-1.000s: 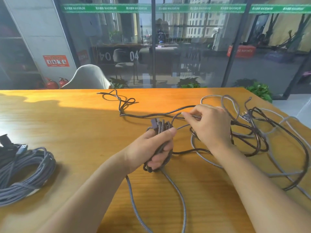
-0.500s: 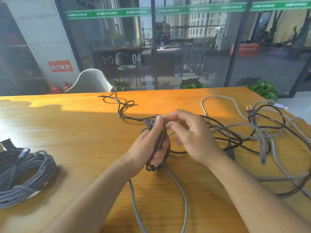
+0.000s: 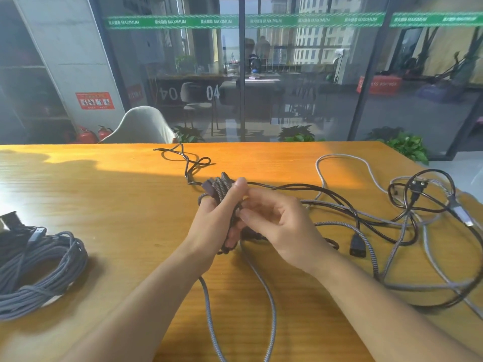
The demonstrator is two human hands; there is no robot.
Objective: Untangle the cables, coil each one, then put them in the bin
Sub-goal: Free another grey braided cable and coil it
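Orange wooden table (image 3: 104,205), long, lit by a band of sun along its far edge, set before a glass wall with a green strip across it; pale chair (image 3: 141,126) behind the far edge, 2 red fire extinguishers (image 3: 91,134) on the floor beyond, potted plants (image 3: 405,146) along the glass. Left hand (image 3: 209,228): wrapped around a small coil of braided cable (image 3: 222,189), thumb pressed across the top of the loops, a dark plug end standing out at the upper left of the bundle. Right hand (image 3: 282,231): fingers curled, thumb and fingertips pinching the same cable just beside the left hand's fingers. Loose tail of that cable: hangs from under the hands in a long loop toward the near table edge. Tangled cables (image 3: 407,218), black and grey-white, several plugs among them: spread over the right part of the table, 1 black strand running left past the hands to a small twist near the far edge. Coiled grey cable (image 3: 44,267): finished bundle at the left edge, well apart from the hands.
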